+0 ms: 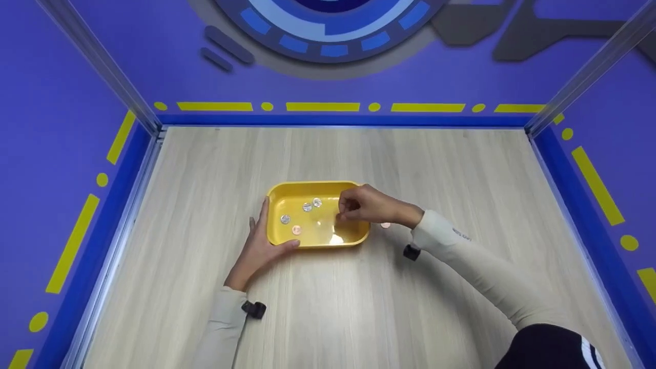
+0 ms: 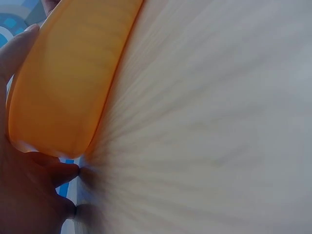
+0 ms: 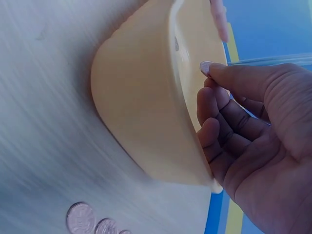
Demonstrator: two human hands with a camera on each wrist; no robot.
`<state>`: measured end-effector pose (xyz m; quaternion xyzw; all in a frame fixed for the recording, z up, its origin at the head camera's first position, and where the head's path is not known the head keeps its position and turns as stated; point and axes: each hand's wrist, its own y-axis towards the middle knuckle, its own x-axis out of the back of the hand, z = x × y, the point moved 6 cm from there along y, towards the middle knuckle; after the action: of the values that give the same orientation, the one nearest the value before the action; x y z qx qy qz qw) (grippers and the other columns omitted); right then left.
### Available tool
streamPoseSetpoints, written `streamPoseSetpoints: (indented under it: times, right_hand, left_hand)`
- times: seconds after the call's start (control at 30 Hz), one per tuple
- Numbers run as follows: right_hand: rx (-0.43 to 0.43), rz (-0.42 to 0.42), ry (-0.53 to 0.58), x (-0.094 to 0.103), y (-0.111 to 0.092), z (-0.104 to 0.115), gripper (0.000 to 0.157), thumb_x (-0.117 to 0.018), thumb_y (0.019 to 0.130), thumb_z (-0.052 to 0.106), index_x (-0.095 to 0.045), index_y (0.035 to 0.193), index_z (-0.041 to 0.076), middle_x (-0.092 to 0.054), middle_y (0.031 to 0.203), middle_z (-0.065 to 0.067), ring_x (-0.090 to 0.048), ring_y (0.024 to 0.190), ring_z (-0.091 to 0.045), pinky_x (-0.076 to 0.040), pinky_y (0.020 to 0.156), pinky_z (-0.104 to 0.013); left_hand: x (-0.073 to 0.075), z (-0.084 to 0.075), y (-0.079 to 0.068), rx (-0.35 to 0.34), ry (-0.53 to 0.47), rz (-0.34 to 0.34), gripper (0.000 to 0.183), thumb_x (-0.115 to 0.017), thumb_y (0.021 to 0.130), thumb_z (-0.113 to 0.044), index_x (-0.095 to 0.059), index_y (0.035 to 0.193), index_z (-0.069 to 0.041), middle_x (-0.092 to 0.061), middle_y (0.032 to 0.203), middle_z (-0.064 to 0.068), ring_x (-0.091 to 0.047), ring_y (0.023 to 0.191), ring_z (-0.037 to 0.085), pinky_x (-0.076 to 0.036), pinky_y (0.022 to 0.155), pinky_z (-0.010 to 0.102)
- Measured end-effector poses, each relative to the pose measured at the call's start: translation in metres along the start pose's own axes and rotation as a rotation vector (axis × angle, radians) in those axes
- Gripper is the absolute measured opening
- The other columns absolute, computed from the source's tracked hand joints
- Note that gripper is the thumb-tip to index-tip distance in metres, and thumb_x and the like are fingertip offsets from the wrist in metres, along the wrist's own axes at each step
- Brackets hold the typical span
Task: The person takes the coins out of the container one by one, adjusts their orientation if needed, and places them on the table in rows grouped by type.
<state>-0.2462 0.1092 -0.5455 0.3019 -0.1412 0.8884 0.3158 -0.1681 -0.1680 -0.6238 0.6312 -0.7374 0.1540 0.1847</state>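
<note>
A yellow plastic tub (image 1: 274, 202) with rounded corners stands on the table. My left hand (image 1: 260, 251) grips its near left corner, thumb over the near rim and fingers along the outer left side. Above the tub's right end, my right hand (image 1: 361, 204) pinches a small coin (image 3: 205, 68) between thumb and forefinger; the other fingers are curled. Three silvery coins (image 1: 285, 219) and a copper-coloured coin (image 1: 296, 230) lie on the tub's floor. In the right wrist view, several coins (image 3: 81, 218) lie on the table beside the tub, mostly hidden by the right forearm in the head view.
The pale wood-grain table (image 1: 318, 302) is bounded by blue panels (image 1: 328, 87) with yellow markings at the back and both sides. Metal rails (image 1: 110, 66) run up the corners. Each wrist carries a small black camera (image 1: 254, 309).
</note>
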Motion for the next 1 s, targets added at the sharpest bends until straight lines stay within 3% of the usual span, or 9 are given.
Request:
streamPoseSetpoints:
  times: [0.3, 0.53, 0.73, 1.0]
  right_hand:
    - [-0.037, -0.081, 0.086, 0.01, -0.028, -0.002, 0.011, -0.084, 0.1, 0.014, -0.073, 0.099, 0.01, -0.073, 0.088, 0.001, -0.059, 0.078, -0.014, -0.048, 0.066, -0.022]
    - [-0.093, -0.169, 0.158, 0.017, -0.058, -0.013, 0.009, -0.084, 0.1, 0.015, -0.076, 0.1, 0.011, -0.076, 0.091, -0.002, -0.061, 0.073, -0.014, -0.051, 0.058, -0.018]
    - [-0.117, -0.222, 0.203, 0.017, -0.08, -0.026, 0.007, -0.083, 0.1, 0.011, -0.077, 0.099, 0.008, -0.076, 0.092, -0.006, -0.062, 0.076, -0.014, -0.052, 0.063, -0.018]
    - [-0.147, -0.298, 0.196, 0.005, -0.1, -0.049, 0.009, -0.085, 0.095, 0.003, -0.076, 0.096, 0.004, -0.072, 0.091, -0.008, -0.062, 0.082, -0.014, -0.051, 0.071, -0.018]
  left_hand:
    - [-0.001, -0.002, 0.001, -0.001, -0.007, 0.001, 0.139, -0.097, 0.083, -0.047, -0.002, 0.178, -0.008, -0.025, 0.18, 0.02, -0.026, 0.164, 0.047, 0.012, 0.137, 0.056]
    - [-0.001, 0.0, 0.001, 0.022, 0.005, 0.007, 0.141, -0.097, 0.081, -0.05, -0.003, 0.178, -0.012, -0.025, 0.18, 0.019, -0.017, 0.165, 0.052, 0.008, 0.137, 0.058]
    - [0.0, -0.002, 0.001, 0.015, 0.004, 0.002, 0.14, -0.097, 0.081, -0.049, -0.004, 0.178, -0.01, -0.029, 0.179, 0.021, -0.019, 0.163, 0.055, 0.008, 0.137, 0.058]
    - [0.001, 0.0, -0.001, 0.03, -0.006, -0.001, 0.14, -0.097, 0.081, -0.05, -0.003, 0.178, -0.012, -0.024, 0.18, 0.02, -0.01, 0.165, 0.056, 0.008, 0.137, 0.059]
